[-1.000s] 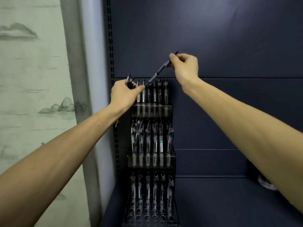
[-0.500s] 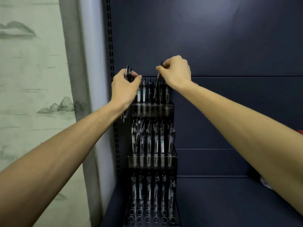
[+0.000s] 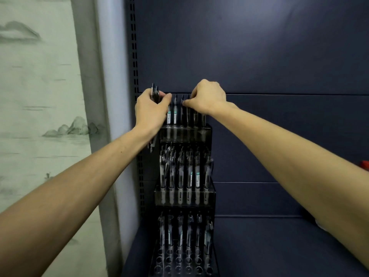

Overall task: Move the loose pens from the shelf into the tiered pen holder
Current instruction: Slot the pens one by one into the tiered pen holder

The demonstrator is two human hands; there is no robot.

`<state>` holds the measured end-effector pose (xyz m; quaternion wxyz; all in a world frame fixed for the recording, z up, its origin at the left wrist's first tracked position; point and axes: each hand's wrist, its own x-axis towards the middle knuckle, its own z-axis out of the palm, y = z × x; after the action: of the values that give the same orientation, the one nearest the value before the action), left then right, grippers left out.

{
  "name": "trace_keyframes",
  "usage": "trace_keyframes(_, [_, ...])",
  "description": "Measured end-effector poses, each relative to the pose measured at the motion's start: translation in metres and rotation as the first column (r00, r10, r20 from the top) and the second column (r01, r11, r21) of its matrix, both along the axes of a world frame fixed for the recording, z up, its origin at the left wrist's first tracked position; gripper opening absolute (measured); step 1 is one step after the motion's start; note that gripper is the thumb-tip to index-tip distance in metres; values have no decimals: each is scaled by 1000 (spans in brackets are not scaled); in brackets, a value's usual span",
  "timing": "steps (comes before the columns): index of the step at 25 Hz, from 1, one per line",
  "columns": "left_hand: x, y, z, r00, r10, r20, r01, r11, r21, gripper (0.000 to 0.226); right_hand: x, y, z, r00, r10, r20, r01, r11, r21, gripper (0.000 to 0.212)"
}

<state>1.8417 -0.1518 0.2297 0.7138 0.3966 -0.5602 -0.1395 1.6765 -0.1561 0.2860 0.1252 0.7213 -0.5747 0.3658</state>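
A dark, see-through tiered pen holder (image 3: 184,198) stands at the left end of a navy shelf, with rows of upright pens on three tiers. My left hand (image 3: 151,112) is at the top tier's left end, closed around a bundle of pens (image 3: 154,92) whose ends stick out above and below the fist. My right hand (image 3: 207,97) is over the top row, fingers pinched on the top of a pen (image 3: 182,108) standing in that tier.
The navy back panel (image 3: 249,47) rises behind the holder. A slotted upright (image 3: 135,62) runs along the left edge. The shelf floor (image 3: 269,246) stretches right of the holder. A small red object (image 3: 365,164) shows at the right edge.
My right hand has come down from above with a tilted pen and now presses it upright into the top row. My left hand has risen slightly with its bundle.
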Motion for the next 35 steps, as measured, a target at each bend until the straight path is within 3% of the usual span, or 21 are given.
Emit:
trace_keyframes(4, [0, 2, 0, 999, -34, -35, 35, 999, 16, 21, -3, 3, -5, 994, -20, -103, 13, 997, -71, 44])
trace_keyframes(7, [2, 5, 2, 995, -68, -73, 68, 998, -9, 18, -6, 11, -14, 997, 26, -79, -40, 982, -184, 54])
trace_keyframes(9, [5, 7, 4, 993, -86, -85, 84, 996, -26, 24, -7, 17, -23, 990, 138, -17, -137, 949, -285, 44])
trace_keyframes(11, [6, 9, 7, 991, -93, -96, 89, 995, -43, 26, -7, 23, -30, 973, 227, -51, -231, 910, -343, 30])
trace_keyframes(16, [-3, 19, 16, 988, -111, -108, 97, 987, -126, 20, 4, 27, -46, 959, 206, -197, -270, 875, -401, 37])
trace_keyframes(20, [-5, 24, 20, 997, -45, -68, 33, 985, -170, 21, 12, 31, -49, 940, 268, -212, -326, 889, -321, 38])
trace_keyframes(28, [-8, 33, 27, 999, 28, -42, -33, 990, -135, 29, 12, 37, -34, 934, 351, -61, -351, 881, -318, 24])
trace_keyframes(32, [-4, 34, 26, 986, 125, -111, -135, 987, -88, 40, -6, 35, -18, 911, 383, 151, -306, 874, -377, 15])
trace_keyframes(35, [-2, 33, 23, 989, 88, -118, -96, 993, -68, 36, -12, 31, -6, 842, 384, 378, -286, 913, -291, 14])
